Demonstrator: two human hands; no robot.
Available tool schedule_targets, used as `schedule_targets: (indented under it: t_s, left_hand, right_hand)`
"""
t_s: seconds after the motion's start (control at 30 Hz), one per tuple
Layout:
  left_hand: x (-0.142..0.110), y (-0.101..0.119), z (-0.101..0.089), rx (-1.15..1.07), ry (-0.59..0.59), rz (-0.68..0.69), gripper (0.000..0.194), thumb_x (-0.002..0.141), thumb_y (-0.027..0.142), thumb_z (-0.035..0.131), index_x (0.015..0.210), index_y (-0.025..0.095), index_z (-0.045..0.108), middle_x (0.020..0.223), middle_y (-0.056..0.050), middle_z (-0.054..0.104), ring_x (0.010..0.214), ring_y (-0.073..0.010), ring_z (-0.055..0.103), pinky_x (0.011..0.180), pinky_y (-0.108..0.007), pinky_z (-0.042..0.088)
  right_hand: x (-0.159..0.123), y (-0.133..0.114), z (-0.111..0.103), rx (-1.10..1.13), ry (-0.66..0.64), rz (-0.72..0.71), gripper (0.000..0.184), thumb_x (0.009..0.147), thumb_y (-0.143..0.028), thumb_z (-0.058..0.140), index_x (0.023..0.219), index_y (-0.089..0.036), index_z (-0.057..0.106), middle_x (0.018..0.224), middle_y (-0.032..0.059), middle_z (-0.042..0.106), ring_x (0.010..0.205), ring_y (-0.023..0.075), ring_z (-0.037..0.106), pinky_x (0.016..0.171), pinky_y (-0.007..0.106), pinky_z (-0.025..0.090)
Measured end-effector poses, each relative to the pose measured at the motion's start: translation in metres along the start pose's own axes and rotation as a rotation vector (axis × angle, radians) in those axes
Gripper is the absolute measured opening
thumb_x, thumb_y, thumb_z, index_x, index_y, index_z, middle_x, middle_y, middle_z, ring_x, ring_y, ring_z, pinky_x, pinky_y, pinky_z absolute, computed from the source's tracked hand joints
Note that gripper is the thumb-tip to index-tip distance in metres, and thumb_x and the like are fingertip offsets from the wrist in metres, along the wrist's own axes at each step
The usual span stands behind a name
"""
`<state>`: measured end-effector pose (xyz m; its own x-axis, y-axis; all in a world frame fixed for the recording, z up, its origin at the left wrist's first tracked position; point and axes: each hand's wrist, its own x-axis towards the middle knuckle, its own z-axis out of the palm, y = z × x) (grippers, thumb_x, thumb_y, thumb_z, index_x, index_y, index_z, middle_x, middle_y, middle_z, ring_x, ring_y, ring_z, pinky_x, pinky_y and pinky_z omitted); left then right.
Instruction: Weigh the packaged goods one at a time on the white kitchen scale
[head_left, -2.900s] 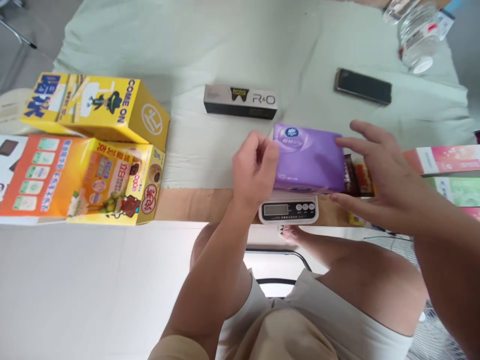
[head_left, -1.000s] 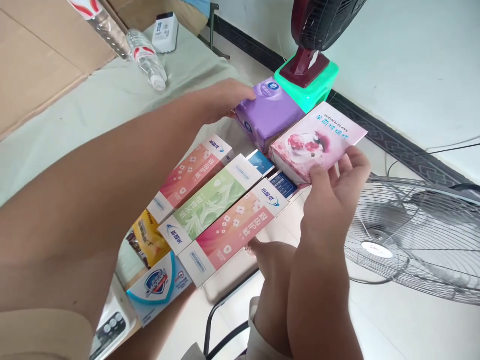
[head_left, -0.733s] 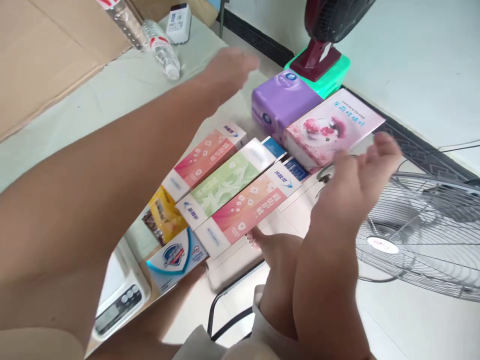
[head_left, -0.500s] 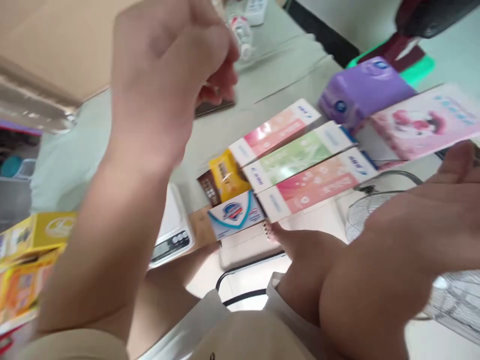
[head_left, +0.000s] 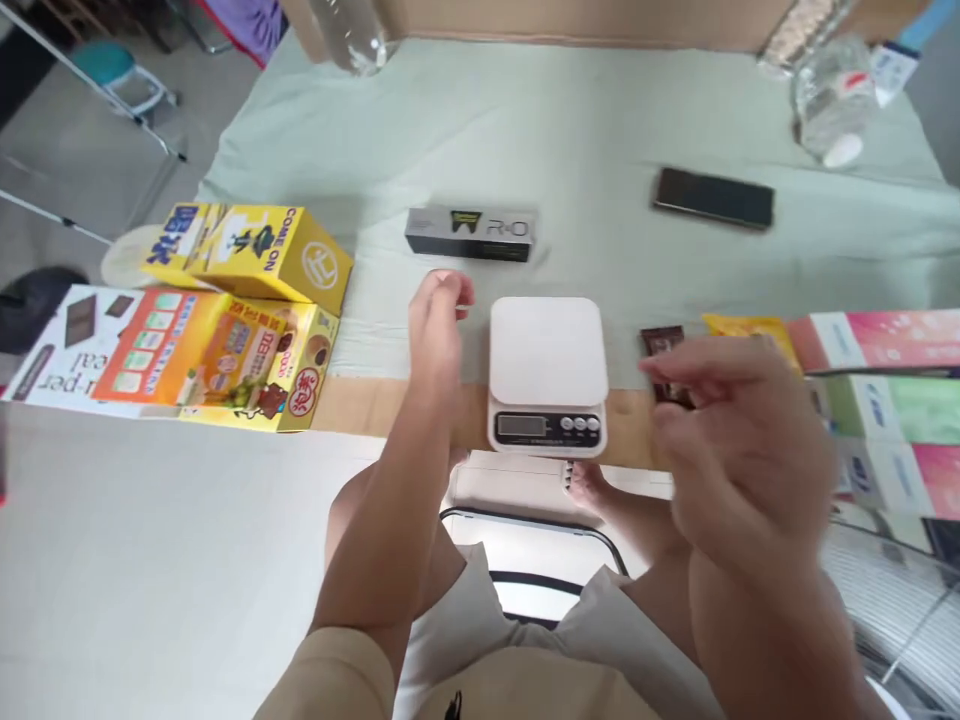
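My left hand (head_left: 436,315) is over the cloth just left of a white kitchen scale (head_left: 547,350), fingers loosely curled inward, with nothing showing in them. The scale's plate is bare. To the scale's right, my right hand (head_left: 742,430) is smeared by motion, thumb and forefinger apart. Beyond those fingertips lies a small dark brown packet (head_left: 661,342), partly covered by the hand; I cannot tell whether they touch. A yellow packet (head_left: 757,327) lies beside it, also partly hidden. A silver and black oblong box (head_left: 471,234) lies behind my left hand.
Yellow cartons (head_left: 315,265) and a white and orange box (head_left: 127,345) stand at the left edge. Pink and green long boxes (head_left: 892,405) lie at right. A black phone (head_left: 712,198) and a clear bottle (head_left: 834,105) are farther back. Cardboard (head_left: 570,22) borders the far side.
The view has swung left from the boxes at right to the scale in the middle. My right hand has come over beside the brown packet. My left hand is now lower, near the scale.
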<state>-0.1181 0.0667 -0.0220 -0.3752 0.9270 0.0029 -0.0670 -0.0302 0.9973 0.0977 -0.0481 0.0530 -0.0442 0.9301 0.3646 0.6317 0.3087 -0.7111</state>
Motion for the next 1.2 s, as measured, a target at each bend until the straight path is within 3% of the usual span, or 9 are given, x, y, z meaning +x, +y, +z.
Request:
schedule_targets:
  t_s: [0.1,0.27,0.33,0.43,0.63,0.77,0.87,1.0,1.2]
  left_hand:
    - [0.02,-0.003,-0.007,0.004,-0.017,-0.027,0.02,0.1,0.028,0.055,0.084,0.023,0.067,0.101,-0.004,0.071,0.104,-0.0202,0.066,0.098,-0.034,0.051]
    - [0.025,0.003,-0.025,0.037,-0.089,-0.144,0.028,0.108,0.036,0.043,0.108,0.024,0.069,0.133,-0.005,0.068,0.139,-0.0223,0.057,0.124,-0.037,0.04]
    - [0.022,0.004,-0.032,0.029,-0.096,-0.186,0.029,0.109,0.037,0.041,0.107,0.024,0.068,0.132,-0.004,0.067,0.142,-0.0234,0.055,0.126,-0.038,0.039]
    - [0.019,0.006,-0.037,0.04,-0.128,-0.192,0.03,0.11,0.036,0.041,0.101,0.024,0.067,0.125,-0.004,0.067,0.142,-0.0249,0.054,0.126,-0.041,0.038]
    - [0.015,0.011,-0.038,0.022,-0.082,-0.213,0.024,0.108,0.035,0.048,0.099,0.025,0.068,0.119,-0.004,0.066,0.134,-0.0229,0.058,0.125,-0.041,0.04]
    - [0.013,0.017,-0.038,-0.008,-0.068,-0.224,0.022,0.105,0.034,0.054,0.089,0.022,0.062,0.11,-0.005,0.063,0.125,-0.0223,0.06,0.119,-0.039,0.044]
    - [0.011,0.02,-0.04,-0.049,-0.095,-0.211,0.015,0.104,0.03,0.056,0.093,0.021,0.061,0.111,-0.005,0.063,0.124,-0.0217,0.061,0.114,-0.036,0.047]
    - [0.007,0.019,-0.038,-0.11,-0.252,-0.169,0.011,0.103,0.031,0.058,0.107,0.022,0.064,0.124,-0.004,0.068,0.125,-0.0201,0.065,0.113,-0.035,0.049]
    - [-0.002,0.016,-0.024,-0.016,-0.471,-0.204,0.016,0.099,0.028,0.056,0.106,0.021,0.069,0.109,-0.003,0.071,0.104,-0.0197,0.07,0.092,-0.033,0.057]
  right_hand:
    - [0.056,-0.004,0.046,-0.122,-0.116,-0.038,0.021,0.092,-0.029,0.058,0.113,-0.028,0.061,0.113,0.009,0.07,0.105,0.028,0.07,0.092,0.05,0.06]
    - [0.157,0.016,0.129,-0.425,-0.266,0.047,0.048,0.086,-0.022,0.056,0.134,-0.024,0.055,0.145,0.0172,0.061,0.137,0.0386,0.058,0.116,0.063,0.047]
    - [0.182,0.022,0.15,-0.537,-0.388,0.064,0.057,0.084,-0.022,0.06,0.14,-0.021,0.052,0.145,0.0182,0.061,0.137,0.0413,0.057,0.117,0.067,0.044]
    - [0.197,0.027,0.164,-0.652,-0.491,0.035,0.042,0.084,-0.019,0.058,0.125,-0.023,0.061,0.137,0.0156,0.064,0.126,0.0381,0.062,0.11,0.063,0.048]
    - [0.2,0.04,0.152,-0.768,-0.57,0.066,0.022,0.078,-0.027,0.071,0.098,-0.022,0.064,0.124,0.0144,0.064,0.102,0.0305,0.062,0.092,0.055,0.056]
    - [0.19,0.037,0.118,-0.753,-0.465,0.092,0.034,0.081,-0.023,0.069,0.115,-0.019,0.068,0.13,0.0186,0.063,0.115,0.033,0.06,0.096,0.054,0.055]
    - [0.161,0.023,0.078,-0.673,-0.314,-0.006,0.053,0.083,-0.023,0.066,0.135,-0.017,0.064,0.136,0.0198,0.064,0.13,0.0344,0.058,0.109,0.053,0.052]
    - [0.1,0.011,0.034,-0.544,-0.326,-0.083,0.057,0.077,-0.024,0.07,0.134,-0.021,0.067,0.127,0.016,0.07,0.127,0.0355,0.063,0.111,0.057,0.055]
    - [0.044,0.025,0.023,-0.452,-0.378,-0.061,0.051,0.087,-0.028,0.063,0.137,-0.025,0.067,0.135,0.0141,0.068,0.129,0.0363,0.064,0.107,0.058,0.057]
